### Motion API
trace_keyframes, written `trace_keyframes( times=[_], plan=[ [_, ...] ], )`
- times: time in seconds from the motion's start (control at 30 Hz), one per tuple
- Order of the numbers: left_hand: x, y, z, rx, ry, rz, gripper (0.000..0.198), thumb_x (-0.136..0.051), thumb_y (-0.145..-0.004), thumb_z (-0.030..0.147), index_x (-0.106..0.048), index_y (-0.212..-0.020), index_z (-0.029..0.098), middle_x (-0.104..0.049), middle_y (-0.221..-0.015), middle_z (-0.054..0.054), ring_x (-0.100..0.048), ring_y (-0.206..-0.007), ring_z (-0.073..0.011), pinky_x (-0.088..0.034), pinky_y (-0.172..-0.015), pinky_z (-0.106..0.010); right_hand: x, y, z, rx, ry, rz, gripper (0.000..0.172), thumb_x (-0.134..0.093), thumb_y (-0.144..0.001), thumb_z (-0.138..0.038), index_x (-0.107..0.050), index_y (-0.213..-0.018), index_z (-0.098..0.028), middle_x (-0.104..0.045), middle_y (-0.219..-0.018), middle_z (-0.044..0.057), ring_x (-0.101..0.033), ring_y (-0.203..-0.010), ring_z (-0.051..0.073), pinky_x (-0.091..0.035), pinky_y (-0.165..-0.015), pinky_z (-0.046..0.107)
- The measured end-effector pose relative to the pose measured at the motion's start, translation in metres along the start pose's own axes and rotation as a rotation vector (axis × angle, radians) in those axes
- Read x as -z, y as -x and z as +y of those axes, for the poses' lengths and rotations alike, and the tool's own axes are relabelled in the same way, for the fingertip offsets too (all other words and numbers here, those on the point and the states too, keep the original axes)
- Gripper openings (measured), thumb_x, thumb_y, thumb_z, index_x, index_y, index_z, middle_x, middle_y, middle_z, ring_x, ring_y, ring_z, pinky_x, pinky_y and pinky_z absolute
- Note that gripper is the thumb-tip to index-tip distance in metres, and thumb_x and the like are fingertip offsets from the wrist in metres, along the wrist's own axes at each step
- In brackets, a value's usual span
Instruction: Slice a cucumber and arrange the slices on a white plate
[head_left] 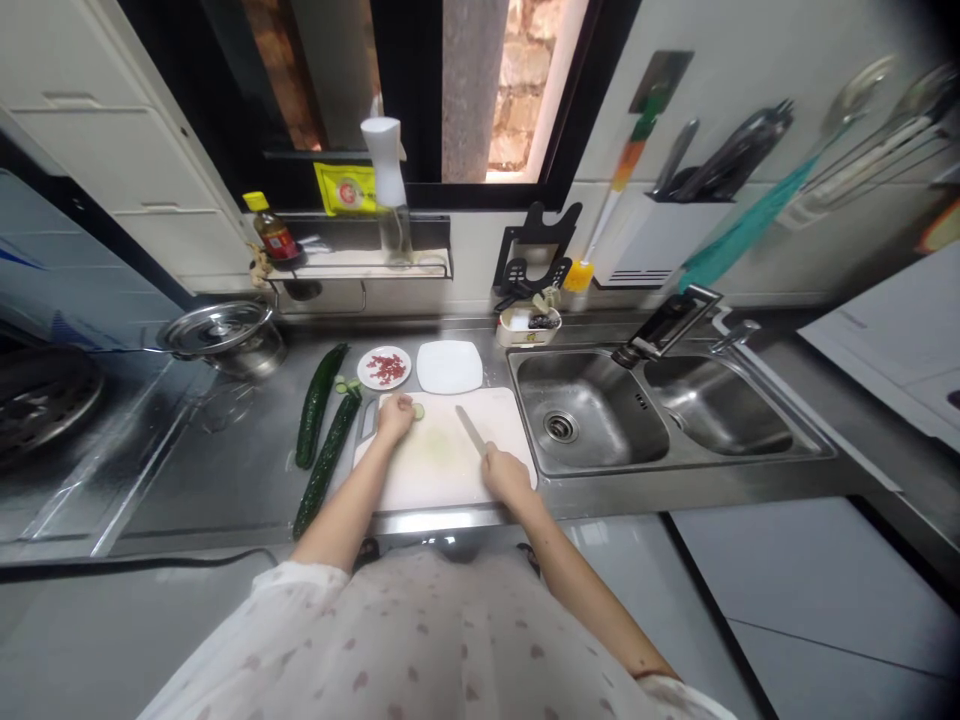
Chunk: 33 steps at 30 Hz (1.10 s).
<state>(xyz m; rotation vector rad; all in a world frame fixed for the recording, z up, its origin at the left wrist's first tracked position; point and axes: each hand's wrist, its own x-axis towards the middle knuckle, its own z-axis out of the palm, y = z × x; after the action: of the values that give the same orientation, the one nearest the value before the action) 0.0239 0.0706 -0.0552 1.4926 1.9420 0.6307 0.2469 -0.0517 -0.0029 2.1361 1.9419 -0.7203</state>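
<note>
My right hand is closed round the handle of a kitchen knife, whose blade points away from me over the white cutting board. Near the board's upper left corner, my left hand has its fingers drawn together at a pale green cucumber slice. A damp greenish patch marks the middle of the board. Left of it lie two long dark cucumbers, one farther off and one closer to the board. Several cut cucumber pieces rest by the nearer one's far end.
Behind the board stand a small plate of chopped red bits and a white square plate. A double steel sink with a black faucet adjoins on the right. A lidded steel pot is at the back left, beside a wall rack holding bottles.
</note>
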Motion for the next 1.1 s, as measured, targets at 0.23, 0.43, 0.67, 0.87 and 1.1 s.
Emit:
trace_keyframes(
  times=[0.23,0.43,0.67,0.87,1.1],
  plan=[
    [-0.028,0.037,0.002,0.081,0.117,-0.047,0.032,-0.059,-0.071,0.012,-0.066,-0.102,0.016,-0.069,-0.078,-0.004,-0.064,-0.071,-0.0161,-0.045,-0.068,-0.024,0.002,0.003,-0.001,0.018,0.023,-0.016,0.034,-0.030,-0.096,-0.021,-0.049,-0.122,-0.015,-0.068,-0.103,0.016,-0.064,-0.095,0.023,-0.043,-0.077,0.032],
    [-0.037,0.044,-0.006,-0.022,0.003,0.000,0.029,-0.055,-0.073,0.008,-0.067,-0.098,0.016,-0.069,-0.081,-0.005,-0.064,-0.080,-0.0175,-0.044,-0.075,-0.025,0.002,0.004,-0.001,0.054,0.064,-0.012,0.035,-0.028,-0.096,-0.020,-0.049,-0.123,-0.014,-0.068,-0.101,0.016,-0.064,-0.095,0.024,-0.043,-0.076,0.033],
    [-0.040,0.044,-0.011,-0.079,-0.049,-0.001,0.028,-0.055,-0.074,0.008,-0.066,-0.099,0.016,-0.069,-0.086,-0.006,-0.063,-0.086,-0.0185,-0.043,-0.079,-0.025,0.002,0.002,0.000,0.092,0.091,0.006,0.032,-0.029,-0.096,-0.021,-0.050,-0.120,-0.015,-0.068,-0.098,0.015,-0.065,-0.092,0.025,-0.043,-0.074,0.033],
    [-0.040,0.042,-0.015,-0.069,-0.023,0.002,0.029,-0.056,-0.074,0.009,-0.066,-0.100,0.015,-0.069,-0.087,-0.007,-0.064,-0.087,-0.0188,-0.044,-0.081,-0.026,0.005,0.009,0.002,0.104,0.095,0.025,0.032,-0.030,-0.096,-0.022,-0.049,-0.121,-0.015,-0.068,-0.098,0.014,-0.065,-0.092,0.024,-0.042,-0.074,0.031],
    [-0.041,0.040,-0.017,-0.063,0.003,0.017,0.029,-0.056,-0.074,0.009,-0.067,-0.100,0.014,-0.070,-0.086,-0.007,-0.064,-0.086,-0.0187,-0.045,-0.080,-0.026,0.004,0.029,-0.005,0.172,0.155,-0.024,0.029,-0.031,-0.096,-0.024,-0.051,-0.116,-0.018,-0.069,-0.096,0.013,-0.065,-0.089,0.024,-0.041,-0.073,0.030]
  ],
)
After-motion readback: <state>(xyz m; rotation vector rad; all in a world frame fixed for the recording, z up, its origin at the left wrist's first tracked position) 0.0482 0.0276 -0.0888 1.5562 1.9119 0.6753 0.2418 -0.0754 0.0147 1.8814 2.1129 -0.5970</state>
